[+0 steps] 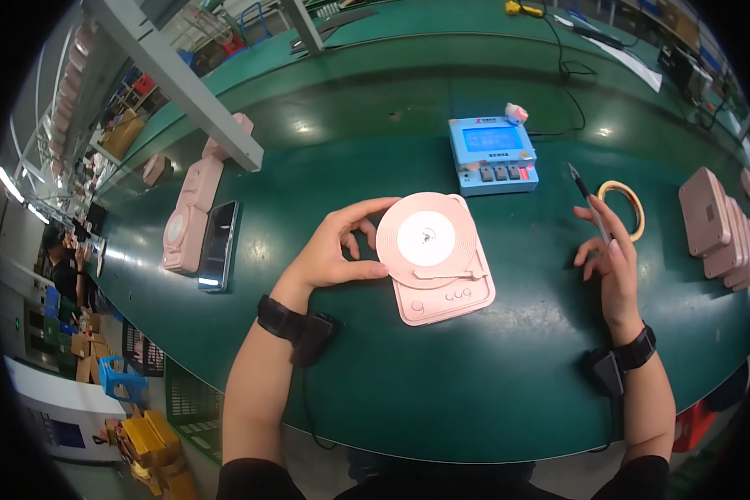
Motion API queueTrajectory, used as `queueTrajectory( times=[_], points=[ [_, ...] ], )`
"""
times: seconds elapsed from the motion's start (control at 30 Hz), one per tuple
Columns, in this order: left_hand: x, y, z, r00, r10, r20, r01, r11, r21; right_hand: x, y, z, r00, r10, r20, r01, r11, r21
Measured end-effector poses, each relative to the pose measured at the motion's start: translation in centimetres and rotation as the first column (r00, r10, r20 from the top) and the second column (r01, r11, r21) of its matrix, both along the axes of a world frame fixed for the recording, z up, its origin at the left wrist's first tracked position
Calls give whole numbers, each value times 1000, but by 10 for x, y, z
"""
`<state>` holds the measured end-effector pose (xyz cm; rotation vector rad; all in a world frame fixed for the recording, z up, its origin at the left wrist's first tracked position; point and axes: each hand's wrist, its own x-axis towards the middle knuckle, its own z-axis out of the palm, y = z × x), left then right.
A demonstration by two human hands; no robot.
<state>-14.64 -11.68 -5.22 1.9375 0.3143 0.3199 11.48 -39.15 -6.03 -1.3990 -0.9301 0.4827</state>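
A pink, record-player-shaped device (450, 307) lies face up in front of me, with a white-centred disc, a small tonearm and knobs. My left hand (329, 250) grips its left side, thumb and index finger at the disc's edge and the other fingers curled. Over the table to the right, my right hand (612, 267) has a dark-tipped pen (580, 181) between its fingers, tip pointing away from me. Just beyond that hand is a roll of tape (639, 210). A blue box (493, 154) with a lit screen and dark switches stands behind the device.
Several pink devices (193, 187) stand at the left beside a dark phone (218, 246). More pink units (708, 221) are stacked at the far right. A grey metal post (183, 83) rises at the back left. A cable (571, 117) runs behind the blue box on the green table (375, 383).
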Motion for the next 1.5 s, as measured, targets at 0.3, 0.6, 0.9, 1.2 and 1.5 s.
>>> queueTrajectory(
  times=[0.3,0.6,0.9,1.2,1.5],
  points=[
    [1,3,5,1000,-21,-1,21,1000,7,2,1,0,998,-60,-24,56,989,-140],
    [5,-8,7,998,-10,-56,15,995,95,-4,3,0,994,-108,-30,105,989,-101],
    [12,-24,-1,995,-55,-82,52,998,-40,7,1,-16,976,-172,134,184,979,-84],
    [17,-20,-6,1000,-3,-11,2,991,-132,-7,-4,2,928,-199,316,267,945,-189],
    [17,-17,-7,1000,-9,-19,7,991,-130,-69,-3,14,903,333,272,-318,943,-97]
  ],
)
